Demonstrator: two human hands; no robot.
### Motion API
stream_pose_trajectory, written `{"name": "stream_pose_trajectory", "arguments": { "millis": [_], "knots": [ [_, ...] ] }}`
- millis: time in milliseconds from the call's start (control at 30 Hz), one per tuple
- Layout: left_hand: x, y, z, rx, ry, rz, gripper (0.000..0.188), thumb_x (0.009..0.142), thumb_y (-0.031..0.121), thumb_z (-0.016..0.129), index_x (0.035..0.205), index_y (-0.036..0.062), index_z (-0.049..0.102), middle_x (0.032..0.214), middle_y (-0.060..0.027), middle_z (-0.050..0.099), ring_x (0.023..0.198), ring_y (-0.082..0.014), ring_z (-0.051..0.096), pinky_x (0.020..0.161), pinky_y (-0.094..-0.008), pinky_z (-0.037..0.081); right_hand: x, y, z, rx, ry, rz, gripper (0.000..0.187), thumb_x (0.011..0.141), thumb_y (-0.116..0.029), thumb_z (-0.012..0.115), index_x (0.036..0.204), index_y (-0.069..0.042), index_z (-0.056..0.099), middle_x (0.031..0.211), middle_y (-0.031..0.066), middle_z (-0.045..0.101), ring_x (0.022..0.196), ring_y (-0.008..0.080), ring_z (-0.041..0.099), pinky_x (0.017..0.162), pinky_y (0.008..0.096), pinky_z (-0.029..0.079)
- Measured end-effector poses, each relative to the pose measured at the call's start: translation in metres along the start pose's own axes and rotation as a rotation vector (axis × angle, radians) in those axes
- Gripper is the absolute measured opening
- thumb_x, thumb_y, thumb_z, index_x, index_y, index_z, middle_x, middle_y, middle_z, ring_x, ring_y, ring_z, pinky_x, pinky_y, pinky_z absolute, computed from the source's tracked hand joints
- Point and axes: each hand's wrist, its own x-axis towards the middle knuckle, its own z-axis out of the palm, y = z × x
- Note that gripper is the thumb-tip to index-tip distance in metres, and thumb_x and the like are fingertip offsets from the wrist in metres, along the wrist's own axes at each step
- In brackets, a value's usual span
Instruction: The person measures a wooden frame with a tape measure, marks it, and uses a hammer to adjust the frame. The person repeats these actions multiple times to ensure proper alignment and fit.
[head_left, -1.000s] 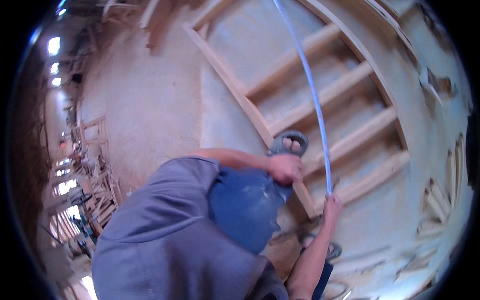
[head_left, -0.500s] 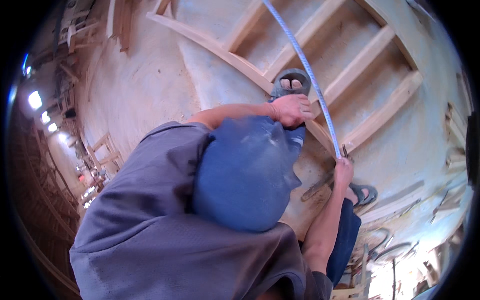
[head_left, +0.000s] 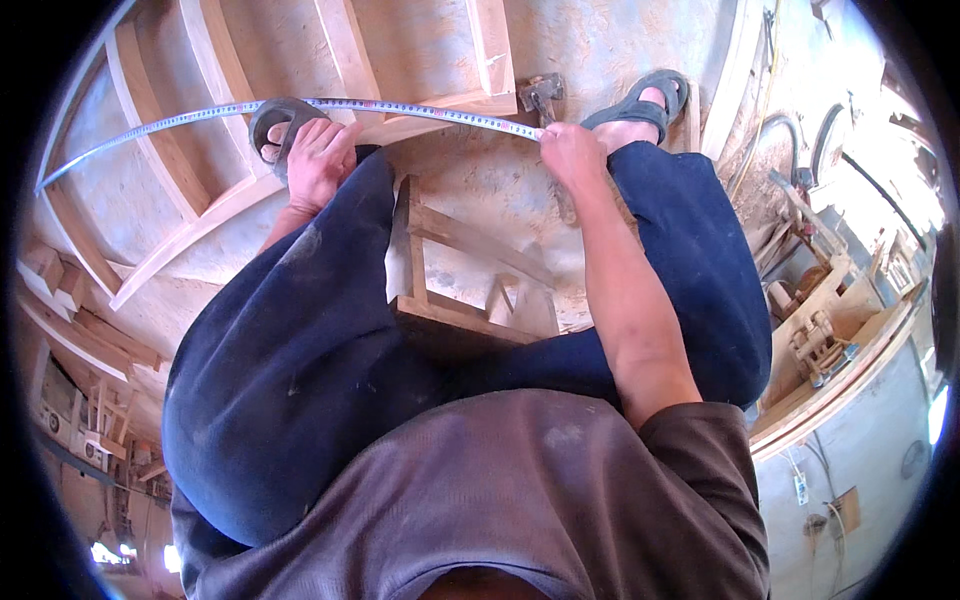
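Note:
A white measuring tape (head_left: 390, 106) arches across a wooden frame with several slats (head_left: 225, 205), from the far left to my right hand (head_left: 573, 155). That hand is closed on the tape's end, beside my right sandal (head_left: 655, 100). My left hand (head_left: 318, 165) lies against my left sandal (head_left: 278, 125), just below the tape and close to the frame's near rail. Its fingers are curled, and what they grip, if anything, is hidden. A hammer-like tool (head_left: 542, 92) lies on the floor between the right hand and the frame's end.
Between my legs stands a low wooden stool (head_left: 475, 240). Long boards (head_left: 735, 75) lie beyond my right foot, with a cable along them. On the right are a wooden bench edge (head_left: 845, 370) and tools. Timber pieces (head_left: 75, 290) lie at the left.
The view has turned, so the frame now lies farther left. The tape, steeply slanted before, now spans left to right. My right hand still holds its end; my left stays beside the left sandal.

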Motion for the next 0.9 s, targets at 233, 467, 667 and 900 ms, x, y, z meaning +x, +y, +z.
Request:
{"name": "stream_pose_trajectory", "arguments": {
  "millis": [233,467,667,900],
  "knots": [
    [-0.003,0.002,0.001,0.035,0.007,0.017,0.032,0.07,0.001,0.064,0.102,0.0066,0.067,0.079,-0.007,0.061,0.081,-0.0276,0.061,0.082,-0.04,0.049,0.007,-0.001,0.002,0.008,0.082,-0.006,0.029,0.091,-0.033,0.055,0.093,-0.015,0.077,0.096,0.0166,0.073,0.096,0.0404,0.068,0.085,0.0532,0.05],
    [-0.001,0.001,0.005,0.045,-0.001,0.01,0.031,0.07,0.0,0.065,0.101,0.0057,0.067,0.078,-0.0079,0.062,0.08,-0.0283,0.062,0.081,-0.0396,0.049,0.019,0.003,0.002,-0.03,0.017,-0.008,0.033,0.092,-0.035,0.05,0.097,-0.014,0.075,0.102,0.0171,0.072,0.099,0.0398,0.067,0.087,0.0538,0.05],
    [0.0,-0.001,0.007,0.075,0.017,0.011,0.03,0.07,0.0,0.064,0.1,0.0051,0.067,0.078,-0.0085,0.062,0.078,-0.0284,0.062,0.082,-0.0394,0.049,0.019,-0.003,-0.003,-0.012,-0.022,0.05,0.031,0.092,-0.032,0.053,0.101,-0.015,0.077,0.106,0.016,0.073,0.105,0.0381,0.068,0.092,0.0534,0.046],
    [-0.004,-0.001,0.006,0.07,0.01,-0.005,0.029,0.072,0.0,0.064,0.101,0.0051,0.067,0.08,-0.0085,0.063,0.08,-0.0285,0.062,0.084,-0.04,0.049,0.018,-0.009,-0.007,-0.029,-0.045,0.064,0.031,0.093,-0.031,0.053,0.102,-0.015,0.077,0.108,0.0146,0.074,0.106,0.0368,0.068,0.091,0.0518,0.047]
  ]
}}
